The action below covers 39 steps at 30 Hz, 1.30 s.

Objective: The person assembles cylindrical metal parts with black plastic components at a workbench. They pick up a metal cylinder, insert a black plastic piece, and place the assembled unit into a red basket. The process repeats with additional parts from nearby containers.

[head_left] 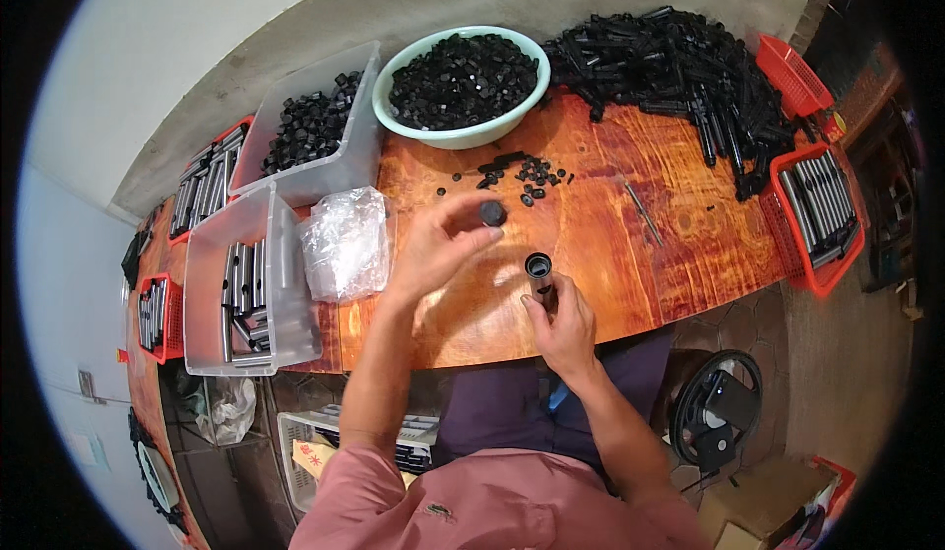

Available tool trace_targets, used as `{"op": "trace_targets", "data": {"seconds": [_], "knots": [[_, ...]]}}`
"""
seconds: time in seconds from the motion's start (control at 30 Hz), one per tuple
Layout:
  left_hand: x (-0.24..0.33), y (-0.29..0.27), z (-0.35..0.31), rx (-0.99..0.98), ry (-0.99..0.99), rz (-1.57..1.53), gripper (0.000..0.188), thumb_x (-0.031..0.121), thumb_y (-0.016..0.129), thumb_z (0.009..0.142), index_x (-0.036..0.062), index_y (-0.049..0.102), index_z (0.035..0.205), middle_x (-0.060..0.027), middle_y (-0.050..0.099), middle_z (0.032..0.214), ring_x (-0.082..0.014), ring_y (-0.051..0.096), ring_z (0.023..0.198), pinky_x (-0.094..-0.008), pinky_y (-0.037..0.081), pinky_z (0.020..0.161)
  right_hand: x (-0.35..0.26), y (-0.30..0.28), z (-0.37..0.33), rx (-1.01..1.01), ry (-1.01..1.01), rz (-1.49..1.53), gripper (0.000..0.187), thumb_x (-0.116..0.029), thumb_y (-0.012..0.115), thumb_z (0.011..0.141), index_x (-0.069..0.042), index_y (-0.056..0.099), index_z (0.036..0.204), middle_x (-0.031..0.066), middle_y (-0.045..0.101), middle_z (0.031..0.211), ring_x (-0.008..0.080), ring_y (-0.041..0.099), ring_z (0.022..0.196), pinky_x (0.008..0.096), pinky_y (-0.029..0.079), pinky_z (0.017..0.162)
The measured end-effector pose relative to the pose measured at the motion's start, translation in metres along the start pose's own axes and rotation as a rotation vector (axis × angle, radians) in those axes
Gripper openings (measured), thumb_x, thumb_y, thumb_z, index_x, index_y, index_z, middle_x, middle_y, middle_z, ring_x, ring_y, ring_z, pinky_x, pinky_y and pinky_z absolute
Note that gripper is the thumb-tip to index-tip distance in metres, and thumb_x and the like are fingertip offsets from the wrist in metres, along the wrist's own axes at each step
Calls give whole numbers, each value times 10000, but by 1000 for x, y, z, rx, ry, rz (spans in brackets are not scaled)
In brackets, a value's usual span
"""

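Note:
My left hand [440, 245] pinches a small black cap [492, 214] between thumb and fingertips, just left of and above a dark metal tube [538, 272]. My right hand [562, 325] holds that tube upright by its lower part, with its open end pointing up. Both hands hover over the near edge of the orange wooden table [610, 245]. A scatter of loose black caps [527, 174] lies on the table a short way beyond the hands.
A pale green bowl [463, 134] of black caps stands at the back. Clear bins hold caps [305, 127] and metal tubes [246, 294]. A crumpled plastic bag [345, 240] lies left. A heap of black parts [679, 67] and red baskets of tubes [822, 210] are right.

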<state>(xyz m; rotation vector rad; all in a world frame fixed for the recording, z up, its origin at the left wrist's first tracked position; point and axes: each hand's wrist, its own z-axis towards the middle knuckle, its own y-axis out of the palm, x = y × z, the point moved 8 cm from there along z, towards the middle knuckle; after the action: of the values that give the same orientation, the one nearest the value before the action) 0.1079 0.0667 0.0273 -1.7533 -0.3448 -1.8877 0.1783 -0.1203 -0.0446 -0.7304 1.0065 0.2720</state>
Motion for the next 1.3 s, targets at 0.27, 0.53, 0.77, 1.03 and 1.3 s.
{"op": "trace_targets", "data": {"seconds": [0.27,0.53,0.77,1.03,1.3], "knots": [[20,41,-19,-107,178,-194,420,48,708,911,10,627,1321,-106,689,1228,-177,648,1141,-330,522,980,0,-3,2,18,-28,-49,360,-134,726,853,1,576,1151,172,668,918,360,652,822,449,510,745],[29,55,-30,-231,163,10,392,29,651,942,-40,607,1326,-174,643,1323,-247,608,1237,-377,467,1068,0,-3,3,15,-17,-17,370,-120,720,849,5,568,1162,186,660,921,381,647,844,461,509,758],[19,62,-30,-187,71,-174,334,56,621,975,-48,626,1292,-181,634,1330,-258,600,1249,-382,469,1068,-3,-4,2,30,-55,-48,391,-140,732,857,6,564,1179,200,672,968,393,655,874,467,514,773],[1,72,-26,-199,54,-509,341,218,612,1006,-32,643,1236,-208,660,1258,-311,624,1210,-437,481,1052,2,-3,-1,11,-25,-4,399,-189,740,863,8,585,1175,212,679,950,400,669,866,459,520,754],[0,87,-25,-165,-85,-948,449,354,453,1070,-5,566,1316,-187,695,1124,-269,659,1064,-402,497,970,-7,-8,-3,51,-115,-6,435,-170,736,855,28,571,1205,218,665,952,400,662,844,455,517,742]]}}
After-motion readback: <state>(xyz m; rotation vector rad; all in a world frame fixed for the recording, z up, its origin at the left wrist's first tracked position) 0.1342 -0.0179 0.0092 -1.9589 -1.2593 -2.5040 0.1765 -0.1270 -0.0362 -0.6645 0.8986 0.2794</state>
